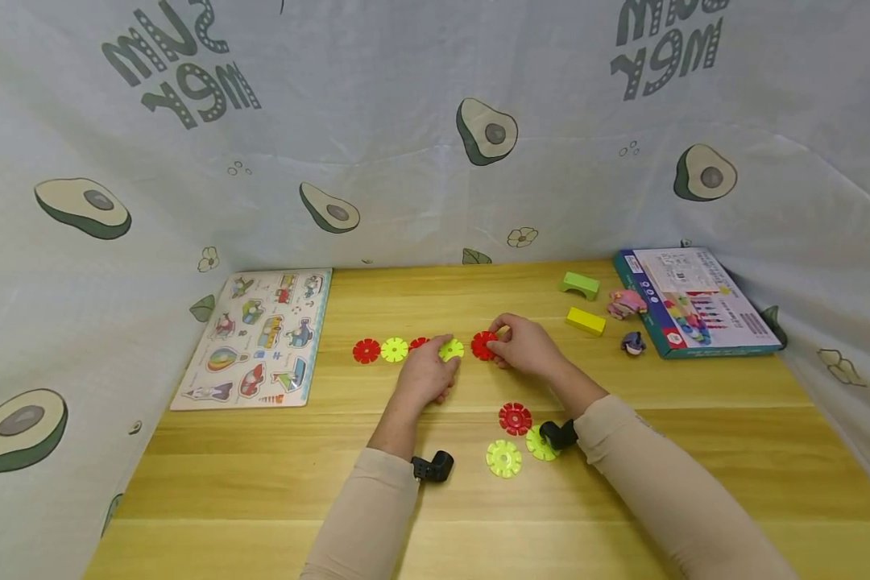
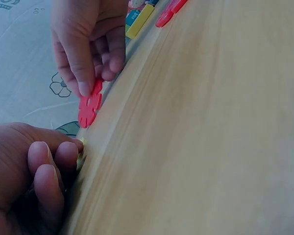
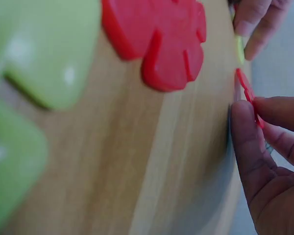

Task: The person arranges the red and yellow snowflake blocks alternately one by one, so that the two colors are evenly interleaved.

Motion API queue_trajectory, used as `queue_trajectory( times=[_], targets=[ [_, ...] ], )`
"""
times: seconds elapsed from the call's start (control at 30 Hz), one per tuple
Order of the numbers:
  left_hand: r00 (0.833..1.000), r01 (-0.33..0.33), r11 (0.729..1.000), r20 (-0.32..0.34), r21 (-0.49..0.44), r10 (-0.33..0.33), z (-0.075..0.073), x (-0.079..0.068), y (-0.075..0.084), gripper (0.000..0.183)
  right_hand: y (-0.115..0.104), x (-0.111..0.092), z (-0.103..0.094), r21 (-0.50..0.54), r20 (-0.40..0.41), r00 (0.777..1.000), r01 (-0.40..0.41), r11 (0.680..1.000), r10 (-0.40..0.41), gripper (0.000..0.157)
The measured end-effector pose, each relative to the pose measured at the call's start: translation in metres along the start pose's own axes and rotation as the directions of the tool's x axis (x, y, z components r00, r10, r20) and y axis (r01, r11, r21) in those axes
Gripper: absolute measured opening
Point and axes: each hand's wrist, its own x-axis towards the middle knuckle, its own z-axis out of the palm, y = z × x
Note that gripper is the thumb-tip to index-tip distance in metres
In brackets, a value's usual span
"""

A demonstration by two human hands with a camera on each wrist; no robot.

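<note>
My right hand (image 1: 528, 346) pinches a red notched plastic disc (image 1: 484, 345) between thumb and fingers; the right wrist view shows this disc (image 3: 248, 93) tilted on edge. Just left of it, my left hand (image 1: 426, 372) holds a yellow-green notched disc (image 1: 451, 349) at its edges with thumb and forefinger. The row continues leftward with a red disc (image 1: 419, 343), partly hidden by my left hand, a yellow-green disc (image 1: 395, 350) and a red disc (image 1: 366, 350). A gap separates the two held discs.
Nearer me lie a red disc (image 1: 515, 419) and two yellow-green discs, one (image 1: 503, 458) fully visible, another (image 1: 540, 445) partly under the right wrist camera. A picture puzzle board (image 1: 257, 338) lies left. At right are a green arch block (image 1: 580, 285), yellow block (image 1: 585, 321), small figures (image 1: 627, 304) and a box (image 1: 696, 302).
</note>
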Motion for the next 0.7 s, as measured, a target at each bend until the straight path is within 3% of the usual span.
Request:
queue_trajectory(
  times=[0.37, 0.7],
  targets=[
    [1.0, 0.005, 1.0, 0.002, 0.01, -0.005, 0.0016, 0.0005, -0.0006, 0.047, 0.0071, 0.0066, 0.0015, -0.118, 0.072, 0.997, 0.017, 0.993, -0.008, 0.03],
    [1.0, -0.008, 1.0, 0.009, 0.025, 0.008, 0.0, 0.0031, -0.0015, 0.048, 0.0066, 0.0067, 0.0025, -0.156, 0.064, 0.995, 0.083, 0.984, -0.073, 0.028]
  ],
)
